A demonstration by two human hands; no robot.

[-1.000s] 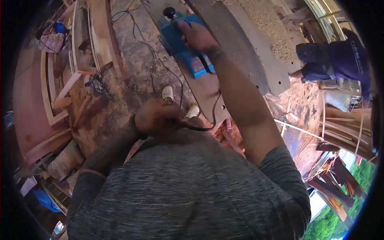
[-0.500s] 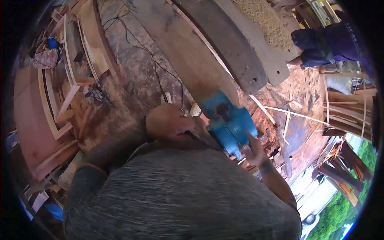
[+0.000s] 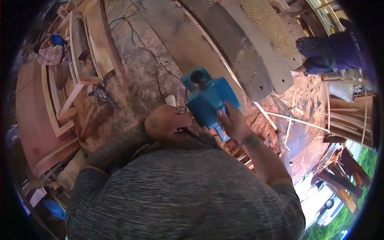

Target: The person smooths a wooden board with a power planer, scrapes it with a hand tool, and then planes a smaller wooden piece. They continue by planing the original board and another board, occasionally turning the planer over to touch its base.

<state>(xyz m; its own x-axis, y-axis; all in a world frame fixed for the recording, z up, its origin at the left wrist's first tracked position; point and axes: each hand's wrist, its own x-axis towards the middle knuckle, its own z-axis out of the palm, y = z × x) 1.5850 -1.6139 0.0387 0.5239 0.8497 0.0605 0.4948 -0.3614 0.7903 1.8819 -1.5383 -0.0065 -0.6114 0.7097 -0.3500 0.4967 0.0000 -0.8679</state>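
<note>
My right hand [image 3: 232,122] is wrapped around the rear handle of a blue electric planer [image 3: 212,96]. The planer rests over the near end of a long brown plank [image 3: 176,36], its nose pointing up the plank. My left hand [image 3: 168,123] is closed in front of my shirt, left of the planer and apart from it. Its fingers are curled at a dark fold, and what they grip is hidden. A dark power cord [image 3: 154,58] runs over the floor toward the planer. The white tip of a shoe [image 3: 171,100] shows just beyond my left hand.
More planks [image 3: 240,52] lie parallel on the right, beside a heap of shavings [image 3: 266,24]. Thin wood strips [image 3: 298,121] litter the reddish floor. Wooden frames [image 3: 52,104] stand on the left. Another person's dark-clothed legs [image 3: 320,54] are at the upper right.
The planer and my right hand have shifted left and a little farther up the plank. My left hand stays nearly in place, and the whole view has tilted slightly.
</note>
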